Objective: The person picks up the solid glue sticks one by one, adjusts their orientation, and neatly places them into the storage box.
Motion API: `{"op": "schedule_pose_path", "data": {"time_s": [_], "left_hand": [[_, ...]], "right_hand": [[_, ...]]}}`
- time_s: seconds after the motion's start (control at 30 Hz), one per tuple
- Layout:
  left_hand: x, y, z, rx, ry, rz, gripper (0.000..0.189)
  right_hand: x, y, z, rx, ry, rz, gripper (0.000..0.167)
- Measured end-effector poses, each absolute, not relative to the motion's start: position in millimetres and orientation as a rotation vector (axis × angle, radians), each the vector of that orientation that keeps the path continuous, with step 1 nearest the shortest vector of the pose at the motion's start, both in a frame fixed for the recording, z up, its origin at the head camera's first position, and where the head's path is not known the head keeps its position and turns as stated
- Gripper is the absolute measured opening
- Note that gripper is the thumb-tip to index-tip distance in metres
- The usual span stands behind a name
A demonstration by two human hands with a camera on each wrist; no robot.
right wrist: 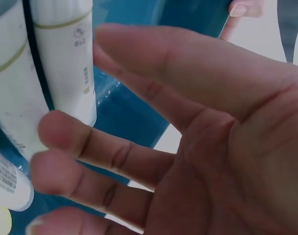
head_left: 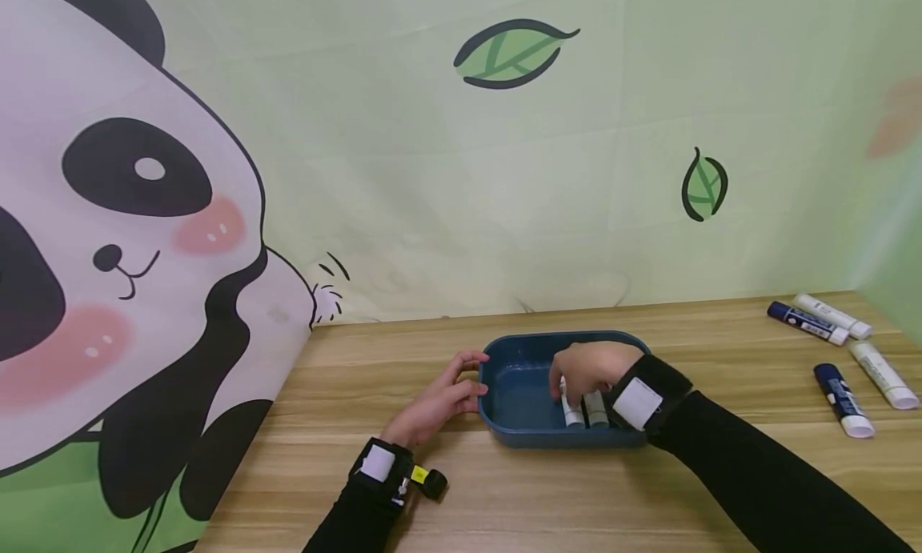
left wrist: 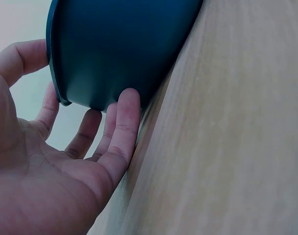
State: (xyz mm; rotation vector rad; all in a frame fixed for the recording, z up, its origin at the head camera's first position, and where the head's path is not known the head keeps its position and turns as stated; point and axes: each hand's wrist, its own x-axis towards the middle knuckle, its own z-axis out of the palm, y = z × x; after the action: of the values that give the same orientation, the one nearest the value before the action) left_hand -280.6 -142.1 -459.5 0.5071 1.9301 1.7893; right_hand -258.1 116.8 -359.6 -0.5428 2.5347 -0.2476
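Note:
A dark blue rectangular tray (head_left: 519, 438) stands on the wooden table. My left hand (head_left: 437, 398) is at its left end; in the left wrist view the fingers (left wrist: 127, 115) are extended, with fingertips at the tray's outer wall and rim. Over the tray's right half, my right hand (head_left: 592, 369) reaches down inside. White cylindrical tubes (head_left: 573, 415) lie side by side under it. In the right wrist view, loosely extended fingers (right wrist: 124, 156) are right at a white tube (right wrist: 68, 63) with a thin gold line. Another white tube (right wrist: 14, 83) lies alongside, and part of one with a barcode (right wrist: 7, 178) shows.
At the table's right lie two white tubes (head_left: 831, 315) (head_left: 884, 375) and two dark blue ones with white ends (head_left: 807, 322) (head_left: 844, 401). A green backdrop with a panda print (head_left: 144, 297) rises behind and to the left of the table.

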Motion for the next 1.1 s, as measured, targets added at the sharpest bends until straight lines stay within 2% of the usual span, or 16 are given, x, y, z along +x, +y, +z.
{"op": "schedule_pose_path", "data": {"time_s": [0.37,0.7,1.1], "left_hand": [[-282.1,-142.1,-459.1,0.506,1.938,1.786,0.045],[-283.9,-142.2,-459.9,0.506,1.944,1.777,0.046],[-282.3,-142.4,-461.7,0.506,1.945,1.777,0.047]], "right_hand": [[-266.6,134.9,-356.0,-0.783,2.591,-0.345,0.024],[-270.8,160.8,-350.3,-0.783,2.663,-0.579,0.027],[-269.5,182.7,-345.9,-0.810,2.757,-0.824,0.020]]}}
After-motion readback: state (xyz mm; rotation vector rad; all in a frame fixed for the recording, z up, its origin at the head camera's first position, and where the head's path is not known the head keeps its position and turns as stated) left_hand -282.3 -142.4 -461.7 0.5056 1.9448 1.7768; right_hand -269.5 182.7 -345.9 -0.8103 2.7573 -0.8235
